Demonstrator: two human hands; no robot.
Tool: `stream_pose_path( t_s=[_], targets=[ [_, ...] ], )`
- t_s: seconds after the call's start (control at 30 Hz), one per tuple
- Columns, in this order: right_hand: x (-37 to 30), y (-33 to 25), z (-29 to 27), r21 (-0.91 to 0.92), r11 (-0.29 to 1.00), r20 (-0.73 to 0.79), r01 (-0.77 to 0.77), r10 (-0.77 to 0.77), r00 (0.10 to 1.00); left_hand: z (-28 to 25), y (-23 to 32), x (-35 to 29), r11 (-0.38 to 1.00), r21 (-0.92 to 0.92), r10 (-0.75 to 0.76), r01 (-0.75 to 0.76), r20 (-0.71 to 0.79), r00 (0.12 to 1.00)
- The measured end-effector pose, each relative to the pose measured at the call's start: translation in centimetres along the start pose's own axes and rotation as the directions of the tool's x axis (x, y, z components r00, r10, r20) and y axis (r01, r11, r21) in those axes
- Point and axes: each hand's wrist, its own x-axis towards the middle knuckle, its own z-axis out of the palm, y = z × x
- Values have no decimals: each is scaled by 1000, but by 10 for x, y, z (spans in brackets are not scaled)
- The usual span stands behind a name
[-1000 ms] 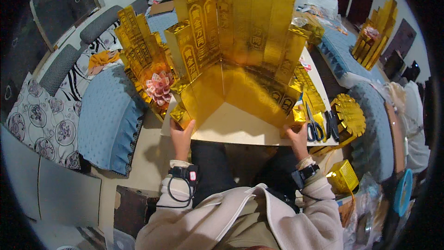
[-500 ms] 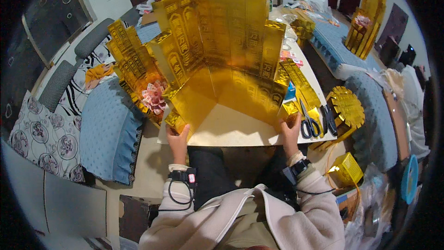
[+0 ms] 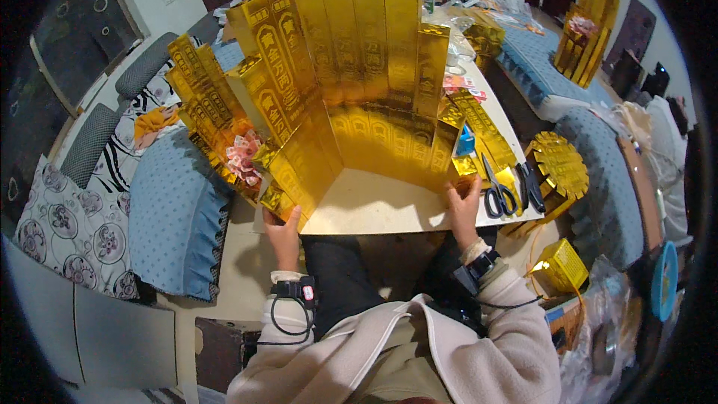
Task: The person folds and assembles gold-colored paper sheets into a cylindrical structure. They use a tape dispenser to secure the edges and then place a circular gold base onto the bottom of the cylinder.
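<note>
A tall gold foil-card structure [image 3: 351,37] stands upright on the cream table in front of me. Its box-like strips step down at both sides and curve round in an arc. My left hand [image 3: 283,233] is closed on the near left end of this structure, thumb on the inner side. At the near right end my right hand [image 3: 465,209] grips the lowest gold block, with its fingers partly hidden. Black-handled scissors [image 3: 499,193] lie just right of my right hand, next to a black stapler-like tool [image 3: 531,187]. Beside the left end sits a pink folded-paper flower [image 3: 244,157] on another stepped gold piece [image 3: 198,97].
The table [image 3: 366,213] has its curved edge close to my lap. Flat gold strips [image 3: 482,127] lie at its right. A round gold piece [image 3: 557,168] and a gold box [image 3: 559,265] stand beyond that edge. Blue-covered sofas [image 3: 176,209] flank both sides.
The gold structure's left wing has swung a little outward to the left, and its walls stand steeper. My right hand has shifted slightly left and up. Both hands keep their hold.
</note>
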Motion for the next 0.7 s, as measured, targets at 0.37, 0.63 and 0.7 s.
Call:
stream_pose_path(
  t_s=[0.37, 0.63, 0.7],
  targets=[
    [-6, 16, 5, -38, 999, -27, 23, -24, 999, 27, -2, -10, 999, 29, -41, 45, -130, 991],
    [5, 33, -14, 139, 990, 73, 36, -46, 996, 25, -30, 9, 991, -11, -135, 135, -1, 991],
    [4, 32, -15, 211, 977, 77, -20, 4, 997, 26, -35, 11, 995, 12, -98, 97, 88, 991]
  ],
)
